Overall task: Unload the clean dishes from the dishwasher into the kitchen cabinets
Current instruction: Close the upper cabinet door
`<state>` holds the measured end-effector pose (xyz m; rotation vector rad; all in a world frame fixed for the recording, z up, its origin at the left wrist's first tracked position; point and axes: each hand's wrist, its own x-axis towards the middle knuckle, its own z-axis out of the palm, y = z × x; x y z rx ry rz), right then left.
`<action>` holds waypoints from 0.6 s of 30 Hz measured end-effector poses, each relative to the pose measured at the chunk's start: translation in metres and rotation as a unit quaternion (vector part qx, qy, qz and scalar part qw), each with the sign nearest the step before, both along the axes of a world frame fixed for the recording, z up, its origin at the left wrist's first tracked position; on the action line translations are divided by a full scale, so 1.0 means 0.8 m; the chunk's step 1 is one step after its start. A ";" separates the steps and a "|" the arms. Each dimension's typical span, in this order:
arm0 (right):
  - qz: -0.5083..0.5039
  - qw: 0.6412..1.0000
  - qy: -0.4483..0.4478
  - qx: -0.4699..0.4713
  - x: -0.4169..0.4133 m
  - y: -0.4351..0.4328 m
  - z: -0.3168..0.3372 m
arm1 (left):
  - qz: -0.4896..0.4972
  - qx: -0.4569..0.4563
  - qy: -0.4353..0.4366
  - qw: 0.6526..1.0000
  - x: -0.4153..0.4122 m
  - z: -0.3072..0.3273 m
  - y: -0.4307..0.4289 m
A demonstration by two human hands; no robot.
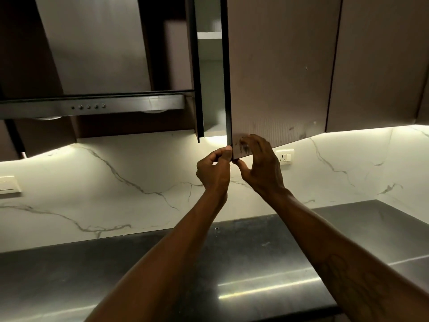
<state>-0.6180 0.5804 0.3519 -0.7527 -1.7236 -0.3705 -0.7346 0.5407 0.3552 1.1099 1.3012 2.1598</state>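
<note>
A white marble-look wall (pixel 120 180) with grey veins runs behind a dark, glossy countertop (pixel 69 277) in a kitchen lit by strips under the upper units. Brown wall cabinets (pixel 376 66) fill the top of the view above the counter. A person stands at the counter with both bare arms raised to one cabinet door (pixel 278 73), which hangs ajar just right of the range hood (pixel 97 107). The gap at the door's left edge shows a pale interior and one shelf (pixel 209 35); what the shelf holds cannot be made out.

The right hand (pixel 260 163) grasps the door's lower left corner, fingers spread on the smudged front face and thumb hooked beneath the bottom edge. The left hand (pixel 214 169) is beside it, almost touching, fingers curled and thumb pressed up against the door's dark side edge, pinching that same corner.

A wall socket (pixel 284 156) sits on the marble just right of the right hand, under the cabinet. A light switch (pixel 9 185) shows at the far left edge.
</note>
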 end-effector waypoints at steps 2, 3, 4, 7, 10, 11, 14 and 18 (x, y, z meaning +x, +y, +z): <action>0.008 1.000 0.011 0.009 0.017 -0.020 -0.004 | -0.018 0.001 0.018 1.000 0.013 -0.001 -0.019; 0.011 1.000 0.019 0.012 0.026 -0.030 -0.006 | -0.027 0.003 0.028 0.999 0.020 0.000 -0.029; 0.013 0.999 0.029 0.013 0.035 -0.038 -0.007 | -0.035 0.007 0.038 0.999 0.027 0.001 -0.039; 0.014 0.998 0.053 0.014 0.066 -0.059 -0.008 | -0.081 0.015 0.077 0.994 0.049 0.007 -0.062; 0.014 0.997 0.066 0.028 0.102 -0.079 -0.011 | -0.155 0.021 0.114 0.981 0.072 0.012 -0.081; 0.013 0.997 0.067 0.037 0.114 -0.086 -0.013 | -0.184 0.025 0.120 0.975 0.080 0.013 -0.086; -0.002 0.995 0.086 0.058 0.144 -0.105 -0.018 | -0.264 0.034 0.134 0.955 0.108 0.018 -0.097; -0.036 0.988 0.133 0.064 0.189 -0.128 -0.021 | -0.336 0.045 0.145 0.930 0.163 0.022 -0.104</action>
